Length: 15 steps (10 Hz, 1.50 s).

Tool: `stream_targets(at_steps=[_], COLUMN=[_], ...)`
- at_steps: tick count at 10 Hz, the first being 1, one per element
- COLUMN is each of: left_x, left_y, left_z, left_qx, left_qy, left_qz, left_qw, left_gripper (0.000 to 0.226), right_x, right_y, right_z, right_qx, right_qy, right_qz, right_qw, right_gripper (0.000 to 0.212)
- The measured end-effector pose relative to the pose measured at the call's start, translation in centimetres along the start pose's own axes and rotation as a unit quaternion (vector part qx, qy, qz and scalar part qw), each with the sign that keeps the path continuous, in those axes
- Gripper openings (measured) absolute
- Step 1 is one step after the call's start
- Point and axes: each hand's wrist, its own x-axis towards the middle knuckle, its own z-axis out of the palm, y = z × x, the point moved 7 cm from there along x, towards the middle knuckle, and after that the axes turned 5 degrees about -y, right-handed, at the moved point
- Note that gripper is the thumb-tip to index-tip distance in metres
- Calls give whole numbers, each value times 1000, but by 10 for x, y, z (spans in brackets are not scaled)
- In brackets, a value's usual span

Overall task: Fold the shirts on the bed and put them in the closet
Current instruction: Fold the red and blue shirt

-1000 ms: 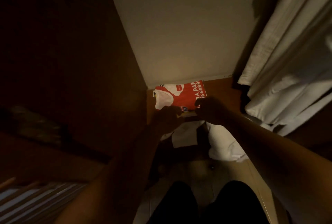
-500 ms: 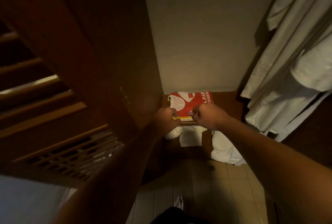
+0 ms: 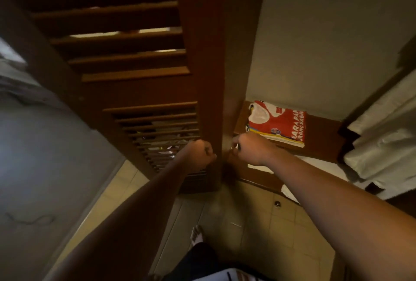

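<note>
Dim closet (image 3: 326, 33) with a big slatted door (image 3: 135, 55) holds the folded red shirt (image 3: 279, 123) on its shelf (image 3: 319, 136), so both curled-up fists, left hand (image 3: 200, 154) and right hand (image 3: 252, 149), should swing that door slowly, keeping fingers off its edge.

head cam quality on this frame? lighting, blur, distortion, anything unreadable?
Head view: dim, warm light; the louvred closet door sits in deep shadow, slats barely separated. The folded red shirt on the shelf is the best-lit thing, its print partly legible. Strong wide-angle bending at the edges; hanging white garments soft. Left hand and right hand slightly blurred, fingers curled; what they hold is unclear. No glare.
</note>
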Motion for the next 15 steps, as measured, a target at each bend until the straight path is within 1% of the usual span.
stream_targets(at_steps=[1, 2, 3, 4, 5, 6, 7, 9, 11, 12, 13, 14, 15], left_x=[-22, -40, -56, -78, -92, -111, -134, -176, -199, -205, -210, -218, -226], left_y=[-41, -95, -158, -208, -264, -326, -384, -465, -532, -562, -601, -644, -679], left_z=[-12, -31, -44, -65, -83, -104, -128, -164, -185, -193, -209, -236, -260], left_qx=[-26, -18, -37, -47, -59, -82, -103, -154, -206, -226, -242, -251, -255], left_qy=[1, 40, 68, 69, 77, 92, 100, 134, 169, 171, 173, 175, 197], left_qz=[-3, -61, -167, -205, -236, -270, -310, -375, -400, -413, -425, -437, -446], left_qw=[1000, 997, 983, 975, 967, 955, 940, 904, 877, 865, 855, 846, 835], left_gripper=[14, 10, 14, 32, 30, 26, 23, 23, 19, 19, 11, 18, 22], right_x=[27, 61, 93, 124, 156, 187, 216, 261, 303, 326, 358, 397, 427], right_y=[-42, -92, -144, -199, -258, -322, -385, -484, -567, -600, -636, -679, -715], right_z=[14, 29, 49, 66, 82, 96, 113, 138, 155, 165, 172, 173, 175], right_qx=[-19, -41, -61, -69, -64, -74, -114, -172, -194, -222, -248, -252, -260], right_qy=[-45, -74, -116, -133, -161, -183, -194, -199, -198, -210, -226, -241, -257], right_qz=[-41, -85, -131, -167, -195, -232, -262, -297, -333, -337, -344, -345, -352], right_qw=[998, 993, 983, 974, 965, 953, 939, 918, 901, 890, 877, 871, 862], right_gripper=[10, 10, 13, 12, 16, 34, 39, 37, 30, 27, 28, 28, 27])
